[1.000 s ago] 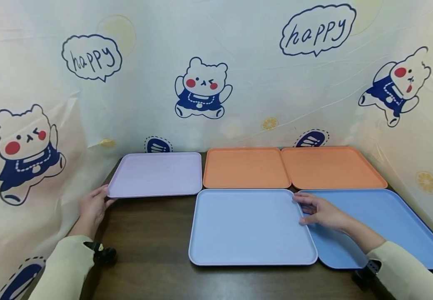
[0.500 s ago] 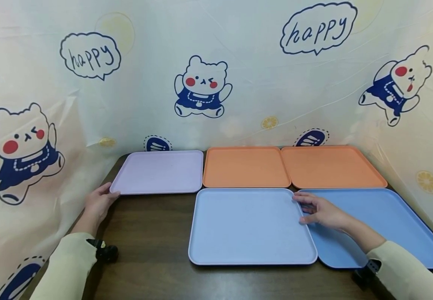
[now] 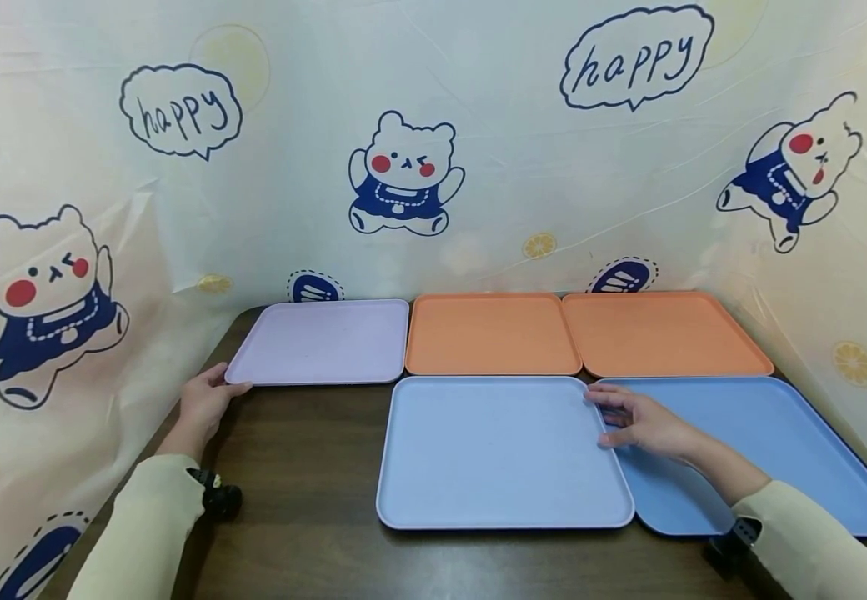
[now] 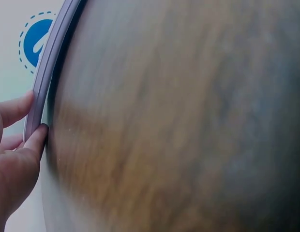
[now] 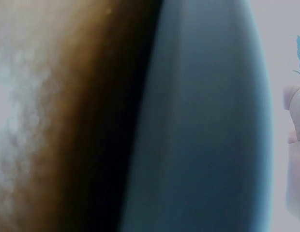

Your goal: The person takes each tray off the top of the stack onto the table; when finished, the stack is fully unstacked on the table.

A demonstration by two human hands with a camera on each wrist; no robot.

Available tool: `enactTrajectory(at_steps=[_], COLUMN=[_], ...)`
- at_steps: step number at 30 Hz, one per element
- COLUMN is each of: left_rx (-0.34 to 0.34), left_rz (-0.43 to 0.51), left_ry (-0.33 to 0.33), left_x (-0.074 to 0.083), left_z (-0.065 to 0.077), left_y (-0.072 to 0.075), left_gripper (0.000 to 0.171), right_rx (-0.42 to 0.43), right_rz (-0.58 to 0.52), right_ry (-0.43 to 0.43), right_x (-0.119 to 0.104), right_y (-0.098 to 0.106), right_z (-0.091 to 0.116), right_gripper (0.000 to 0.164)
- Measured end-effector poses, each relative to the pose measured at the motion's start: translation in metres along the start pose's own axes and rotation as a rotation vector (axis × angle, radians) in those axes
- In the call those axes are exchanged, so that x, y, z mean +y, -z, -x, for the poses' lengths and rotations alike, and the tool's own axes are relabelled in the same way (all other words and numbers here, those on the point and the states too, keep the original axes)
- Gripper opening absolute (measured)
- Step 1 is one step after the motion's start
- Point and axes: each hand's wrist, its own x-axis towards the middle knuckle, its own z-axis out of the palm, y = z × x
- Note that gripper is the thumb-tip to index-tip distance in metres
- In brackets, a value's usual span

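Observation:
In the head view a light purple tray (image 3: 324,342) lies at the back left, its right edge against the first orange tray (image 3: 493,333). My left hand (image 3: 207,407) pinches its near left corner; in the left wrist view fingers (image 4: 36,140) sit on both sides of the rim. A light blue tray (image 3: 504,454) lies in front, at the middle. My right hand (image 3: 647,427) touches its right edge with fingers mostly extended, above the darker blue tray (image 3: 764,450). The right wrist view is blurred and shows little of this contact.
A second orange tray (image 3: 674,333) lies at the back right, beside the first. The dark wooden table (image 3: 291,483) shows at the left and along the front. A patterned cloth (image 3: 268,192) hangs behind and along the sides.
My left hand has slid the purple tray a little right and away from me, up to the orange tray's edge. My right hand stays at the light blue tray's edge.

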Motion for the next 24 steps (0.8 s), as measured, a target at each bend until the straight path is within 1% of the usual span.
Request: enactTrajectory(at_steps=[5, 12, 17, 24], left_rx=[0.019, 0.034, 0.045, 0.029], left_rz=[-0.034, -0.028, -0.020, -0.043], left_ry=[-0.021, -0.010, -0.026, -0.034], left_x=[0.0022, 0.0034, 0.0034, 0.0029], left_z=[-0.0017, -0.0049, -0.0065, -0.0091], left_y=[-0.0030, -0.0062, -0.0083, -0.0086], left_gripper=[0.074, 0.072, 0.071, 0.071], right_rx=[0.002, -0.005, -0.007, -0.008], right_rz=[0.017, 0.011, 0.006, -0.009], right_ry=[-0.001, 0.003, -0.006, -0.021], right_x=[-0.0023, -0.0020, 0.0005, 0.0006], right_y=[-0.0004, -0.0005, -0.0002, 0.0001], right_z=[0.0006, 0.0006, -0.0002, -0.0011], right_gripper=[0.073, 0.074, 0.075, 0.075])
